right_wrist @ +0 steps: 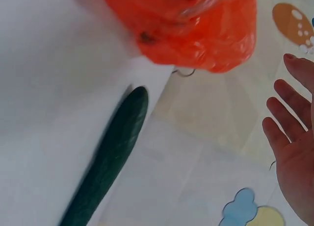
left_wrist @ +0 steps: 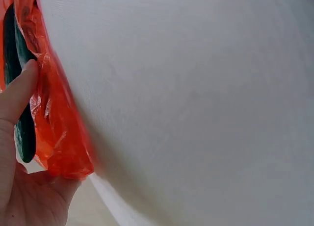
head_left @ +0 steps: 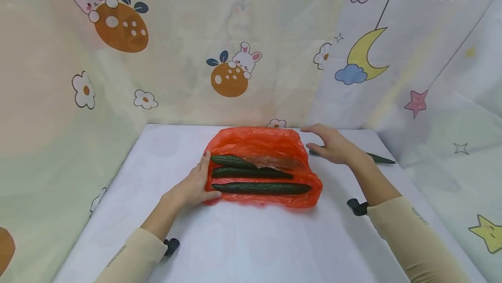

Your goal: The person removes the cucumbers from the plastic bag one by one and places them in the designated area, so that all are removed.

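A red plastic bag [head_left: 270, 143] lies on the table with three dark green cucumbers on it, the lowest cucumber [head_left: 262, 188] nearest the front. My left hand [head_left: 194, 185] rests at the bag's left edge, fingers extended; in the left wrist view, the hand [left_wrist: 29, 182] has its thumb beside a cucumber [left_wrist: 25, 133]. My right hand [head_left: 333, 146], fingers spread and slightly bent, holds nothing above another cucumber [head_left: 379, 158] lying right of the bag. The right wrist view shows that cucumber [right_wrist: 115, 147] apart from the hand [right_wrist: 297, 138] and the bag [right_wrist: 196, 35].
The white table [head_left: 251, 244] extends in front of the bag. A patterned cloth [head_left: 176, 56] hangs behind the table's back edge and along both sides.
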